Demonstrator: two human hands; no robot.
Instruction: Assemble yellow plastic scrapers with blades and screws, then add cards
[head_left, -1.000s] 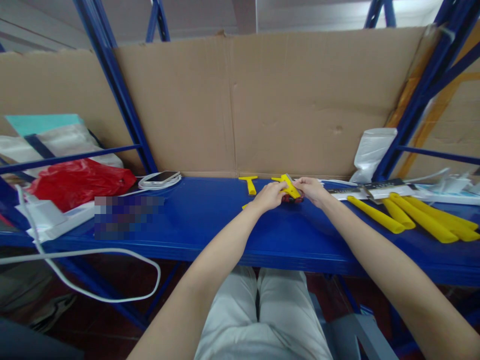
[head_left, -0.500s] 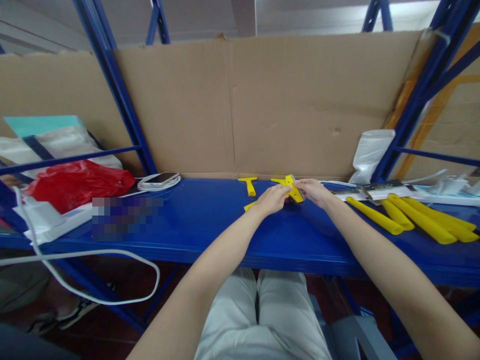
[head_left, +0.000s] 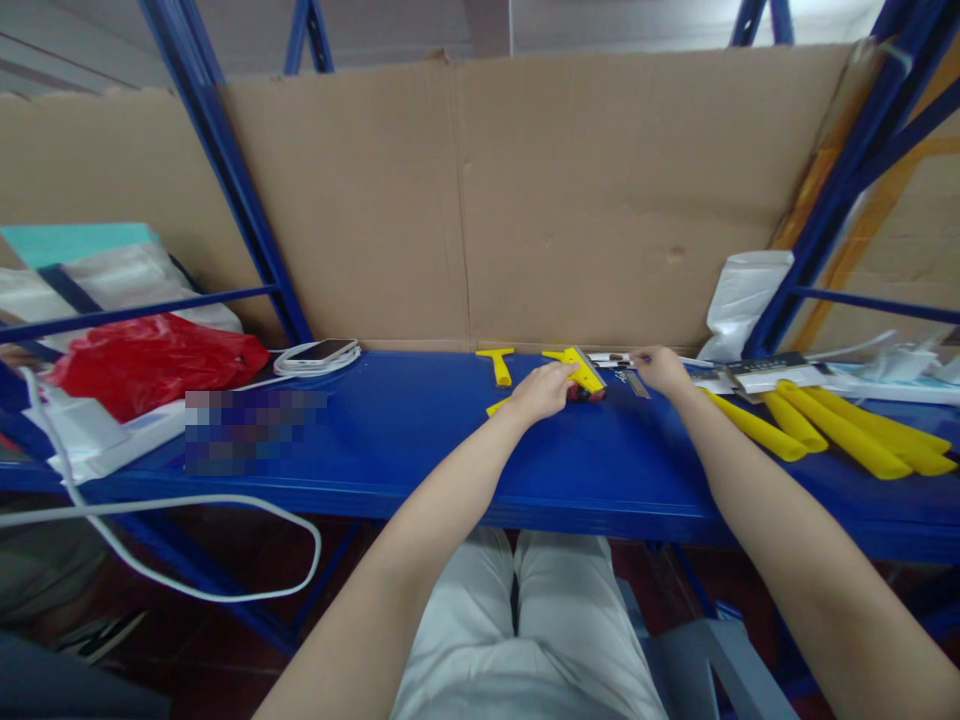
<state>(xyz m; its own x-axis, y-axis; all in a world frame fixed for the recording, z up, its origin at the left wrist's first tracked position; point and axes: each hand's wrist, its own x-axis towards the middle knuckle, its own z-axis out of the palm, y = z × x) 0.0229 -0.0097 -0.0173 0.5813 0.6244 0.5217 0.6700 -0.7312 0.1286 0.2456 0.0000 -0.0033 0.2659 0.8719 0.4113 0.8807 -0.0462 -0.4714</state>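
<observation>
My left hand (head_left: 545, 392) is closed around a yellow scraper (head_left: 585, 371) with a pale metal blade edge along its upper right side. Beneath it on the blue shelf lies something red and black, partly covered. My right hand (head_left: 664, 371) is apart from the scraper, its fingers pinched together at the back of the shelf; what they hold, if anything, is too small to tell. Just left of that hand lie a flat metal strip (head_left: 637, 384) and slim white-and-black items (head_left: 609, 360). A T-shaped yellow scraper body (head_left: 496, 367) rests farther left.
Several yellow tubular handles (head_left: 847, 430) lie at the right, beside dark-and-white packets (head_left: 772, 372). A cardboard panel (head_left: 570, 200) closes the back. At the left are a phone (head_left: 324, 351) on a coiled white cable, a red bag (head_left: 157, 365) and a power strip (head_left: 142, 438).
My right hand has left the scraper and moved right, uncovering the metal strip and slim items. My left hand keeps the scraper in nearly the same place.
</observation>
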